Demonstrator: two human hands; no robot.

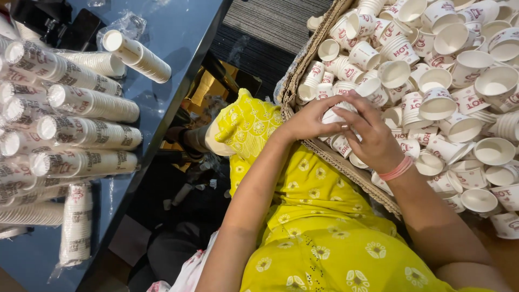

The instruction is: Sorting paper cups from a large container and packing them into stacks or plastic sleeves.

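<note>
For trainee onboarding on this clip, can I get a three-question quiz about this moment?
1. True or false: both hands are on paper cups over the cardboard box.
2. Where do the bagged sleeves of cups lie? A) on the dark blue table B) inside the box C) on the person's lap
3. What is on the right hand's wrist?

Key: 1 true, the left hand and right hand meet on a few nested cups. 2 A, on the table. 3 A pink band.
</note>
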